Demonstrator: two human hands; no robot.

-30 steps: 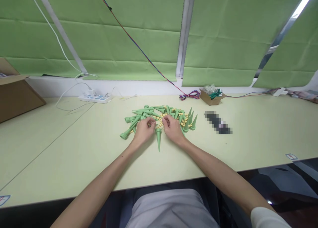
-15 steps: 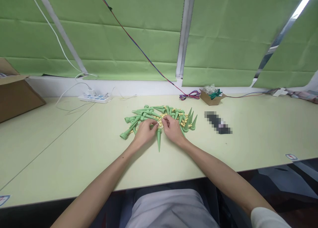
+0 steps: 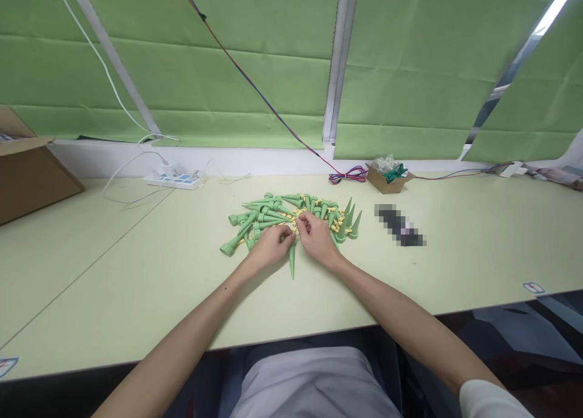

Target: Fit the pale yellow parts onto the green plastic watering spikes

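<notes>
A loose heap of green plastic watering spikes (image 3: 249,226) lies on the table in front of me, with small yellow plastic pieces (image 3: 339,225) among them. My left hand (image 3: 272,243) pinches the wide end of one green spike (image 3: 292,263), whose point is towards me. Its fingertips cover that end. Close beside it, my right hand (image 3: 315,234) has thumb and forefinger pressed together by the yellow pieces. What lies in that pinch is too small to make out.
Behind the heap are a small cardboard box (image 3: 387,182) with plastic bags and a coiled cable (image 3: 348,175). A blurred dark object (image 3: 399,225) lies to the right. Back left are a power strip (image 3: 175,179) and a large cardboard box (image 3: 36,175).
My left hand has shifted slightly right and down, over the wide end of the near green spike. That spike's point has swung a little to the right. My right hand stays put.
</notes>
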